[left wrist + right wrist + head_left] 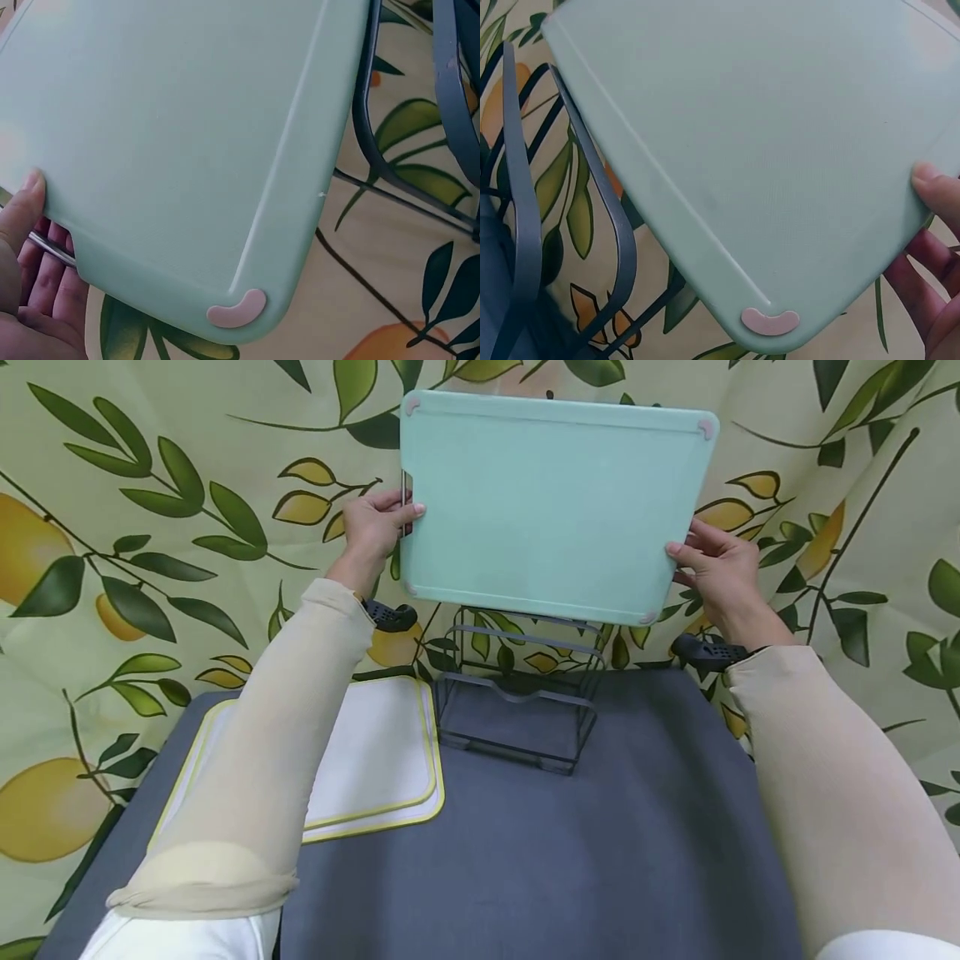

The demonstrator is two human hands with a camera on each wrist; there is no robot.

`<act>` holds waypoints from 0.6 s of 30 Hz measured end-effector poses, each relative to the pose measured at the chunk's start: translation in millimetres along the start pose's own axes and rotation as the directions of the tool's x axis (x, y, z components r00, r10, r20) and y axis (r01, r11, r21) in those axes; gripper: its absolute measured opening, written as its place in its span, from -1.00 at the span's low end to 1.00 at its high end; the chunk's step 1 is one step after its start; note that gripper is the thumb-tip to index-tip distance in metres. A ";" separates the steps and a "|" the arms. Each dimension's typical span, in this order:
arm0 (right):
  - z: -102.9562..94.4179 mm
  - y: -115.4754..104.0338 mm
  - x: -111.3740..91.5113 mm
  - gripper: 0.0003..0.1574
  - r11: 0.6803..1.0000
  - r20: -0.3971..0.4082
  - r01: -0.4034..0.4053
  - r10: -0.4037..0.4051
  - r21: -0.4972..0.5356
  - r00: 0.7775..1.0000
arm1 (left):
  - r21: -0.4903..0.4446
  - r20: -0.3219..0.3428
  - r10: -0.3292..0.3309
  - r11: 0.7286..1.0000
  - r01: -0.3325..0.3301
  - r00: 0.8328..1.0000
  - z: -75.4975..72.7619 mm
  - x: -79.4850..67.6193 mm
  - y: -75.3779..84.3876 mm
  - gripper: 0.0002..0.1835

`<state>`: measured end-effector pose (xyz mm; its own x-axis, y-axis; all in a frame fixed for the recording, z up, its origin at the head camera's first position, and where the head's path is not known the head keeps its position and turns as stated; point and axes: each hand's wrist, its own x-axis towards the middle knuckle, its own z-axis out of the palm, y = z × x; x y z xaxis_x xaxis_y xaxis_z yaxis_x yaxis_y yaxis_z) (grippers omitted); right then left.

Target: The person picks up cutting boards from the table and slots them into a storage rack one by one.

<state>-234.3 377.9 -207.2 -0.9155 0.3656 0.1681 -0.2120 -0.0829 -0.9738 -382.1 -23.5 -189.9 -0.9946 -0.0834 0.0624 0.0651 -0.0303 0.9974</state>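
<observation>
A mint-green cutting board [555, 510] with pink corner pads is held up lengthwise above a dark wire rack [517, 693]. At its left side my left hand [375, 527] grips the board, thumb on the front face and fingers behind, by a thin metal handle bar [51, 247]. My right hand [720, 564] pinches the opposite short edge, thumb in front. In both wrist views the board's lower edge overlaps the rack's upper rails [600, 195]. Much of the fingers behind the board is hidden.
Two white boards with yellow rims [375, 752] lie stacked on the dark grey tablecloth [540, 860], left of the rack and partly behind my left sleeve. A curtain printed with lemons and leaves [247, 527] hangs close behind the table's far edge.
</observation>
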 end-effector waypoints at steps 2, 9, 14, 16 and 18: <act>-1.0 -1.0 0.3 -0.31 1.000 -0.004 0.004 -0.004 -0.009 1.000 | 0.002 -0.004 0.004 1.000 -0.004 1.000 2.4 1.3 -0.2 -0.53; -5.0 0.1 1.4 -0.33 1.000 -0.020 -0.002 0.002 -0.004 1.000 | -0.025 -0.001 0.014 1.000 -0.014 1.000 10.0 5.4 -3.9 -0.56; -8.2 7.1 2.5 -0.36 1.000 -0.004 0.004 -0.004 -0.002 1.000 | -0.037 -0.001 -0.005 0.999 0.005 1.000 11.7 5.2 -11.5 -0.56; -8.2 11.2 2.8 -0.38 1.000 0.003 0.010 -0.010 -0.004 1.000 | -0.029 -0.003 -0.013 0.999 0.013 1.000 10.0 5.1 -14.9 -0.56; -7.9 15.5 3.2 -0.39 1.000 0.003 0.014 -0.014 -0.014 1.000 | -0.020 -0.004 -0.014 1.000 0.014 1.000 8.2 5.5 -18.5 -0.55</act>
<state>-237.7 385.1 -223.0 -0.9133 0.3643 0.1822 -0.2201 -0.0650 -0.9733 -389.5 -15.3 -207.7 -0.9951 -0.0867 0.0479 0.0525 -0.0519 0.9973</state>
